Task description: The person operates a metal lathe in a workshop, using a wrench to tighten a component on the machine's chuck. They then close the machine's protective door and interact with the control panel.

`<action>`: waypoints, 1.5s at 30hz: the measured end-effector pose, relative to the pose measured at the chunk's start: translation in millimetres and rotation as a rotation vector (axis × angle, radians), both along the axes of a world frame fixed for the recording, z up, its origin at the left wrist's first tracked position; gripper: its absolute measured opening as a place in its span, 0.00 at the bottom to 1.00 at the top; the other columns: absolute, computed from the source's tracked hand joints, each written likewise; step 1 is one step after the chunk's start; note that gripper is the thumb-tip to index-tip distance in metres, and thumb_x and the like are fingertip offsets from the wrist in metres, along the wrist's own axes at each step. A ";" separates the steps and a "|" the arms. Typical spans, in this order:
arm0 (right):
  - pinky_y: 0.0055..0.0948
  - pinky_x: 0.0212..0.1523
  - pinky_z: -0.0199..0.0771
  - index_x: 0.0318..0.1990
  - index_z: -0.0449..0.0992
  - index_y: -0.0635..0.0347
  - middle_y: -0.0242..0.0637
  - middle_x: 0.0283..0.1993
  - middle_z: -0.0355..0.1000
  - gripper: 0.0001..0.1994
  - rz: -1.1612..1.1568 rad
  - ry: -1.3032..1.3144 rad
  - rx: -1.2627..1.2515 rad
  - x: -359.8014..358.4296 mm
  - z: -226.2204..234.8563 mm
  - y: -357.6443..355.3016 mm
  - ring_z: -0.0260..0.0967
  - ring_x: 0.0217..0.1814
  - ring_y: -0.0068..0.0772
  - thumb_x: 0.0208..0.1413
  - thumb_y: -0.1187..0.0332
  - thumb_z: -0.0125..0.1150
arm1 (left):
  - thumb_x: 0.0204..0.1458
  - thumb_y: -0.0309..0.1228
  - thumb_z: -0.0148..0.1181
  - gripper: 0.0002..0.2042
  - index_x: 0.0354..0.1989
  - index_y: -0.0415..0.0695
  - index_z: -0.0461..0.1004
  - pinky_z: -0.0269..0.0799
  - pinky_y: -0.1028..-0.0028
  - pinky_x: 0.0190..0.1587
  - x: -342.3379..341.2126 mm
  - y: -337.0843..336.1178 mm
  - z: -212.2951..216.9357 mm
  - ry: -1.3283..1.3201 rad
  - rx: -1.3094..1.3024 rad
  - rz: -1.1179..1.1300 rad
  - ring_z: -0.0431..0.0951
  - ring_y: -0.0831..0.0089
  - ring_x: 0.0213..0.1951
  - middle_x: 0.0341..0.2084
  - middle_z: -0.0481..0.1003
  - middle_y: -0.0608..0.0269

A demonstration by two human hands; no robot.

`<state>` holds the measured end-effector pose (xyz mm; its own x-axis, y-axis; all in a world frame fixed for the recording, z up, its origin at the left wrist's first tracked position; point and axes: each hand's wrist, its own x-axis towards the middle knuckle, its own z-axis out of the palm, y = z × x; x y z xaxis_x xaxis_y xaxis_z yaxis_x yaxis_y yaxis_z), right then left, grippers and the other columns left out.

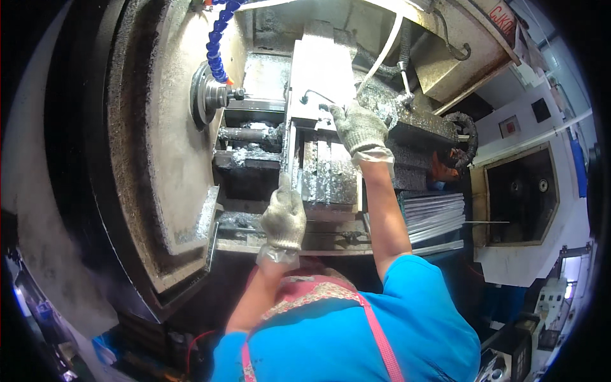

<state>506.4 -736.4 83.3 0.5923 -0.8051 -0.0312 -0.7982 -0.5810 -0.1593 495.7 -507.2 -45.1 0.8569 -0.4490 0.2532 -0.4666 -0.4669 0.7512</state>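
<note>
Both hands gloved and reaching into a lathe: left hand (pixel 284 216) curled shut around a thin metal rod (pixel 282 181) held upright at the front edge of the chip-covered tool slide (pixel 328 172). Right hand (pixel 360 127) higher up at the slide's back edge, fingers bent down onto the pale block (pixel 318 70) there, grip closed or not impossible to tell. Chuck (pixel 207 95) off left, under a blue coolant hose (pixel 218 41).

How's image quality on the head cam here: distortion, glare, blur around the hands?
Head view: strong fisheye, black corners, machine edges bowing toward the rim. Left hand and right hand, both gloved, look fairly sharp at centre; the blue coolant hose also reads clearly. The white wall at right is bright and washed out; the left rim is dark and soft.
</note>
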 end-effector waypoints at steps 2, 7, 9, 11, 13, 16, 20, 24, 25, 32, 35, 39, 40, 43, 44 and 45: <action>0.56 0.53 0.75 0.52 0.80 0.53 0.52 0.48 0.81 0.26 0.059 -0.087 -0.027 -5.7 -12.1 -7.9 0.78 0.53 0.59 0.70 0.41 0.47 | 0.64 0.28 0.59 0.23 0.69 0.48 0.72 0.80 0.57 0.34 -0.5 1.3 6.5 0.006 0.025 -0.019 0.85 0.51 0.32 0.37 0.82 0.50; 0.56 0.50 0.75 0.47 0.80 0.55 0.52 0.43 0.80 0.26 0.125 -0.160 -0.069 -11.7 -19.4 -12.5 0.78 0.49 0.61 0.70 0.40 0.49 | 0.63 0.31 0.60 0.26 0.71 0.51 0.69 0.80 0.54 0.35 -0.2 1.2 6.2 0.007 0.085 -0.023 0.85 0.48 0.33 0.40 0.82 0.49; 0.56 0.49 0.75 0.46 0.81 0.55 0.53 0.41 0.80 0.26 0.144 -0.162 -0.067 -12.5 -17.3 -15.6 0.78 0.47 0.62 0.69 0.40 0.51 | 0.63 0.34 0.60 0.27 0.72 0.53 0.68 0.80 0.52 0.36 1.1 1.0 5.2 -0.006 0.098 -0.018 0.84 0.46 0.34 0.41 0.82 0.47; 0.55 0.50 0.76 0.47 0.81 0.56 0.53 0.44 0.81 0.27 0.209 -0.145 -0.027 -12.4 -10.3 -18.6 0.79 0.49 0.61 0.70 0.41 0.48 | 0.62 0.33 0.60 0.27 0.71 0.53 0.68 0.80 0.52 0.36 0.9 1.0 3.1 -0.015 0.084 -0.017 0.84 0.46 0.34 0.41 0.82 0.48; 0.54 0.52 0.76 0.48 0.82 0.56 0.52 0.46 0.81 0.27 0.275 -0.129 0.004 -8.6 -5.2 -21.4 0.79 0.50 0.59 0.70 0.42 0.47 | 0.62 0.33 0.60 0.27 0.71 0.53 0.68 0.80 0.52 0.36 1.7 1.2 4.8 -0.018 0.084 -0.012 0.84 0.45 0.34 0.41 0.82 0.48; 0.54 0.52 0.76 0.49 0.82 0.56 0.50 0.47 0.81 0.26 0.362 -0.149 -0.033 -2.4 -6.3 -29.0 0.79 0.50 0.58 0.71 0.44 0.47 | 0.63 0.33 0.60 0.26 0.71 0.52 0.69 0.80 0.52 0.36 1.7 0.0 8.3 -0.012 0.084 -0.008 0.84 0.45 0.34 0.41 0.82 0.47; 0.52 0.47 0.76 0.47 0.81 0.52 0.50 0.43 0.80 0.20 0.409 -0.285 -0.080 1.9 -22.2 -46.9 0.79 0.46 0.58 0.72 0.48 0.51 | 0.62 0.32 0.60 0.26 0.70 0.51 0.70 0.80 0.53 0.36 2.3 0.6 8.5 -0.004 0.072 -0.013 0.84 0.45 0.35 0.40 0.82 0.46; 0.46 0.42 0.77 0.45 0.80 0.54 0.48 0.38 0.80 0.16 0.385 -0.453 -0.070 -6.0 -22.3 -45.0 0.79 0.41 0.54 0.71 0.52 0.56 | 0.62 0.31 0.61 0.26 0.70 0.50 0.70 0.80 0.53 0.36 0.7 2.6 12.5 -0.001 0.097 -0.009 0.84 0.45 0.34 0.40 0.82 0.46; 0.42 0.40 0.77 0.45 0.81 0.55 0.46 0.37 0.79 0.13 0.381 -0.544 -0.028 -5.0 -29.1 -51.1 0.78 0.37 0.51 0.70 0.55 0.59 | 0.62 0.31 0.61 0.26 0.70 0.50 0.70 0.80 0.54 0.36 0.8 2.4 11.3 -0.013 0.088 -0.004 0.84 0.45 0.34 0.40 0.82 0.46; 0.43 0.39 0.76 0.43 0.80 0.57 0.46 0.34 0.77 0.08 0.727 -0.542 -0.049 -12.0 -29.9 -73.1 0.75 0.36 0.52 0.66 0.63 0.65 | 0.60 0.28 0.62 0.26 0.69 0.48 0.72 0.79 0.56 0.32 0.2 0.8 11.9 -0.021 0.009 0.000 0.84 0.48 0.30 0.35 0.81 0.47; 0.46 0.40 0.75 0.41 0.80 0.57 0.47 0.34 0.76 0.09 0.738 -0.523 -0.052 -7.1 -28.7 -69.3 0.75 0.37 0.55 0.66 0.62 0.65 | 0.60 0.27 0.62 0.26 0.69 0.48 0.72 0.78 0.56 0.31 0.9 1.6 13.4 -0.028 0.018 0.009 0.83 0.48 0.29 0.35 0.81 0.47; 0.43 0.39 0.75 0.42 0.80 0.59 0.46 0.34 0.76 0.08 0.710 -0.556 -0.044 -2.4 -30.8 -75.0 0.75 0.36 0.51 0.66 0.64 0.65 | 0.59 0.26 0.61 0.26 0.69 0.47 0.72 0.77 0.56 0.30 1.4 0.1 11.2 -0.035 -0.023 -0.006 0.83 0.49 0.28 0.34 0.81 0.47; 0.42 0.38 0.75 0.42 0.80 0.60 0.46 0.34 0.76 0.07 0.702 -0.539 -0.037 -0.3 -29.7 -75.2 0.75 0.35 0.49 0.66 0.66 0.65 | 0.59 0.26 0.61 0.26 0.69 0.47 0.72 0.77 0.56 0.30 1.5 0.2 11.0 -0.034 -0.024 -0.004 0.83 0.49 0.28 0.34 0.81 0.47; 0.41 0.38 0.75 0.43 0.80 0.61 0.47 0.35 0.77 0.07 0.746 -0.562 -0.016 2.5 -28.0 -78.5 0.75 0.35 0.49 0.66 0.67 0.65 | 0.60 0.26 0.61 0.27 0.69 0.48 0.71 0.77 0.56 0.30 1.2 0.3 10.7 -0.026 -0.024 -0.003 0.83 0.49 0.28 0.34 0.81 0.48; 0.41 0.38 0.75 0.43 0.80 0.61 0.47 0.35 0.77 0.07 0.766 -0.568 -0.025 3.6 -28.3 -79.7 0.75 0.35 0.49 0.66 0.67 0.65 | 0.60 0.26 0.61 0.27 0.69 0.48 0.71 0.77 0.56 0.30 0.9 0.6 10.5 -0.019 -0.022 -0.006 0.83 0.49 0.28 0.34 0.81 0.48; 0.42 0.38 0.75 0.43 0.80 0.61 0.48 0.35 0.77 0.07 0.764 -0.579 -0.028 4.9 -29.2 -79.6 0.75 0.35 0.49 0.66 0.67 0.65 | 0.60 0.26 0.61 0.27 0.70 0.48 0.71 0.77 0.56 0.30 0.7 0.8 9.8 -0.011 -0.020 -0.008 0.83 0.49 0.29 0.34 0.81 0.49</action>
